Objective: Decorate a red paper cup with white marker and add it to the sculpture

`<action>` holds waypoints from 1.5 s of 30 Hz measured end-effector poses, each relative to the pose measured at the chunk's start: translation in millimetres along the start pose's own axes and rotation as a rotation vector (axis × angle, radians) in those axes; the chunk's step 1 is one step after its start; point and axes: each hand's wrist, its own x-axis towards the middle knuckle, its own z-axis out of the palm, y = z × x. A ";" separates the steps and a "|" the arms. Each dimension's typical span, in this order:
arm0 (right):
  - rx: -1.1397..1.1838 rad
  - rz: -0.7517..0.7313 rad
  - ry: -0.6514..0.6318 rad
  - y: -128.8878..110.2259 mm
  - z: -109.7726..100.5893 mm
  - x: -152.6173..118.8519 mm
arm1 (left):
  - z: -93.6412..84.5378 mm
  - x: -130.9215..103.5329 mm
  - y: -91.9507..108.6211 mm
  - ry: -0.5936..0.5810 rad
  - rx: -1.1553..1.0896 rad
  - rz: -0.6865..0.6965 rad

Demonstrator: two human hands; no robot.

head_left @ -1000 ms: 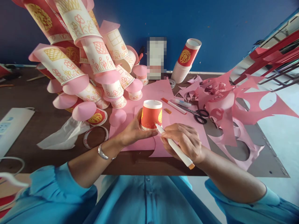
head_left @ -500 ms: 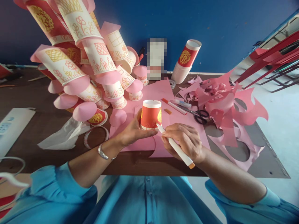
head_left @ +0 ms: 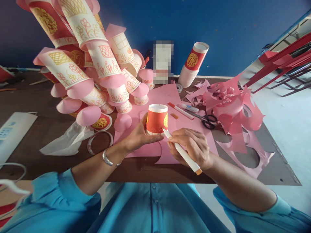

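Observation:
My left hand [head_left: 139, 136] is wrapped around the left side and base of a red paper cup [head_left: 155, 120] with a white band at the top and gold emblems. In my right hand [head_left: 191, 147] is a white marker [head_left: 184, 155] with an orange end, its tip at the lower right of the cup. Pink paper sheets [head_left: 145, 150] lie beneath both hands. A small pink cone [head_left: 122, 122] rests on the paper left of the cup. Just right of the cup is an orange cap [head_left: 174, 116], beside a red-and-white marker [head_left: 183, 111].
Decorated cups [head_left: 104, 58] with pink cones are stacked high at the left. Black scissors [head_left: 209, 122], a glue tube [head_left: 189, 107] and pink scraps [head_left: 230, 97] lie to the right. A cup stack [head_left: 191, 64] stands by the blue wall. A paper ring [head_left: 91, 145] lies left.
Both hands, the cup and the marker hold nearly the same pose. The pink scraps at the right have shifted, their right edge now nearer the pile.

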 end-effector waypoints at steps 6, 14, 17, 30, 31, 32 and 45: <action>0.004 -0.032 0.026 0.6 -1.6 0.7 | -0.1 -0.8 0.1 0.002 -0.015 -0.030; -0.038 -0.019 0.028 0.8 -3.2 3.1 | 0.1 -1.9 0.7 -0.001 -0.007 -0.037; -0.032 -0.014 0.025 0.7 -3.5 2.8 | 0.0 -2.2 0.7 0.003 -0.010 -0.045; 0.002 -0.035 0.042 0.1 -1.1 1.2 | 5.3 1.7 7.8 -0.002 0.146 0.080; 0.005 -0.047 0.046 0.2 -0.4 0.5 | 6.5 2.5 9.3 0.005 0.191 0.105; 0.005 -0.057 0.046 0.3 0.3 -0.2 | 7.4 3.0 10.6 0.014 0.234 0.127; -0.022 -0.076 0.020 1.2 3.7 -5.8 | 18.5 1.7 20.5 0.102 0.394 0.147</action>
